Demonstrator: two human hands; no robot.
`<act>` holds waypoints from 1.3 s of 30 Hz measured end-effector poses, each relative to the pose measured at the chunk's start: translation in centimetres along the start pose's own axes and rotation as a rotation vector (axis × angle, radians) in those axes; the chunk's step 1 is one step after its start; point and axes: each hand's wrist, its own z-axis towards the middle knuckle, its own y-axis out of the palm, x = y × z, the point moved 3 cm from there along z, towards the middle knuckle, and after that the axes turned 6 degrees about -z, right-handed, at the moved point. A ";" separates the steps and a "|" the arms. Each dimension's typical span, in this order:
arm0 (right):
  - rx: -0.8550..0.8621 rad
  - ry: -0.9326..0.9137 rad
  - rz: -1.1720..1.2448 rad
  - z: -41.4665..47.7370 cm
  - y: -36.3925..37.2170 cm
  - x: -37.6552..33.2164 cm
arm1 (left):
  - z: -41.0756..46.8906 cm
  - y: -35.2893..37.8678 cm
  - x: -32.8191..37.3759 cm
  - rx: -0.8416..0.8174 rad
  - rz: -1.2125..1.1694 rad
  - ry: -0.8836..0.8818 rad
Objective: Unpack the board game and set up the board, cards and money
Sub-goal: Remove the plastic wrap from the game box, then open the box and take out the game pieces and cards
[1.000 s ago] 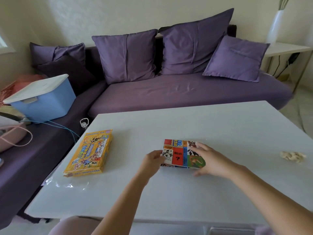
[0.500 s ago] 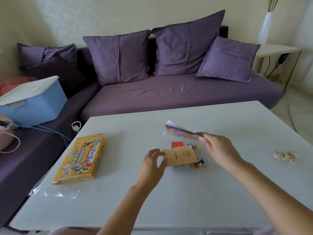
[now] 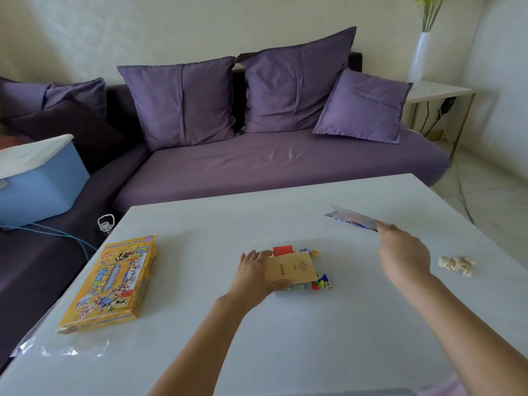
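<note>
The right hand (image 3: 403, 252) pinches the near edge of the thin, glossy folded game board (image 3: 351, 218), fingers curled round it, and holds it out nearly flat; whether its far corner touches the white table (image 3: 285, 352) I cannot tell. To that grip's left and nearer the person, the left hand (image 3: 253, 277) grips a tan paper booklet (image 3: 294, 270), thumb over its near edge, fingers along its far side, on top of the small pile of unpacked parts. The step in hand looks like setting the board aside to open it. It likely goes best if the board is lowered onto bare table beyond the pile, well apart from the parts, and unfolded with both hands so the creases do not spring back or sweep pieces off. The left hand should steady the loose pile before letting go. Beside the booklet show 1 red card (image 3: 283, 250) and a cluster of small coloured playing pieces (image 3: 321, 281), too small to count; pale sheets beneath may be money. Further left lies 1 yellow cardboard game box (image 3: 111, 284) with 1 sheet of clear plastic wrap (image 3: 60, 350) beside it. Right of the grip sits 1 crumpled beige lump (image 3: 457, 265). Beyond, 4 purple cushions (image 3: 183, 101) lean on 1 purple sofa (image 3: 271, 164).
</note>
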 end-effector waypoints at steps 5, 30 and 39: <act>-0.253 0.103 -0.336 -1.0 0.8 0.4 | 1.1 0.0 -0.3 -0.047 0.041 -0.017; -0.156 -0.627 0.062 -8.2 2.9 -13.1 | -6.8 -7.0 -11.8 0.488 -0.156 -0.559; -0.050 -0.514 0.010 -8.9 3.6 -14.8 | -5.6 2.4 -4.1 0.160 -0.225 0.153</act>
